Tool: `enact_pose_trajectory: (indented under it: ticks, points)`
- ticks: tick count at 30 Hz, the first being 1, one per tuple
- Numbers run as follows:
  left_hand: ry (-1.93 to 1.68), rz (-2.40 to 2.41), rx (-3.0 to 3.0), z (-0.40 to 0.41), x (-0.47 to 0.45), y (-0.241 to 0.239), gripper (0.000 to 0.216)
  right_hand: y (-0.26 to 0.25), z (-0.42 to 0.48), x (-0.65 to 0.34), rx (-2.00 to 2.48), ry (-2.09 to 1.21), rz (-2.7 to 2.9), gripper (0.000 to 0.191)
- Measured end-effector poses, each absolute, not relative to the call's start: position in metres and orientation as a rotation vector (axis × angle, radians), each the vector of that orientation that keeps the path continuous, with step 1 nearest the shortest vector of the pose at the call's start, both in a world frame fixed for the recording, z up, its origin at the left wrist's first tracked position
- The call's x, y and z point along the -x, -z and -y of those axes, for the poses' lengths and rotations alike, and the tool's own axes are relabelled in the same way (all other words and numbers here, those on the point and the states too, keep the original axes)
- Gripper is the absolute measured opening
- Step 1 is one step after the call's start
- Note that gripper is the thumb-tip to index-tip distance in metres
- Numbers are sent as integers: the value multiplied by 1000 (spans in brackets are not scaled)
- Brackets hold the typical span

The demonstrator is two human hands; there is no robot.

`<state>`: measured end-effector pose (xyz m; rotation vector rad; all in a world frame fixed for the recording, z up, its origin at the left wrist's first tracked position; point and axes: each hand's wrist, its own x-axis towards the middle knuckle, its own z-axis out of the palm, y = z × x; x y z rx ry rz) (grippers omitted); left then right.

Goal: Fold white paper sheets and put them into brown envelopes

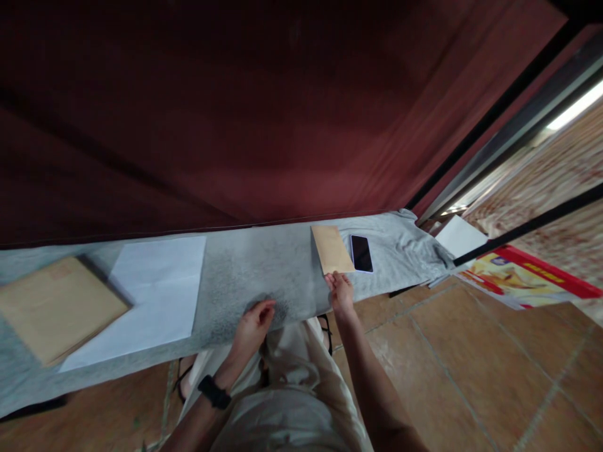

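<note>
A small brown envelope (332, 248) lies flat on the grey cloth. My right hand (340, 291) is at its near edge, thumb and fingers closed on that edge. Just right of the envelope lies a dark-screened phone (362, 253). My left hand (255, 321), with a black watch on the wrist, hovers near the front edge of the cloth. Its fingers are curled together, and nothing shows in them. Farther left, white paper (164, 289) lies partly under a stack of larger brown envelopes (63, 307).
The narrow grey-covered surface (254, 263) runs along a dark red curtain (264, 125). At the right are black metal bars (494, 116), a white sheet (460, 235) and a red and yellow printed box (522, 279). Brown floor tiles (452, 358) show below.
</note>
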<state>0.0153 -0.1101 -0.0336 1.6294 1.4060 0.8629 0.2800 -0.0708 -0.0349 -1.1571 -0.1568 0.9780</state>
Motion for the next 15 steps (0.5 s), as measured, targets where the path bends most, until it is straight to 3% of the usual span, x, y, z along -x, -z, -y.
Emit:
enact_pose_trajectory:
  ticks: [15]
  points:
    - [-923, -1424, -1627, 118, 7, 41, 32, 44, 83, -304, 1217, -1092, 153, 9]
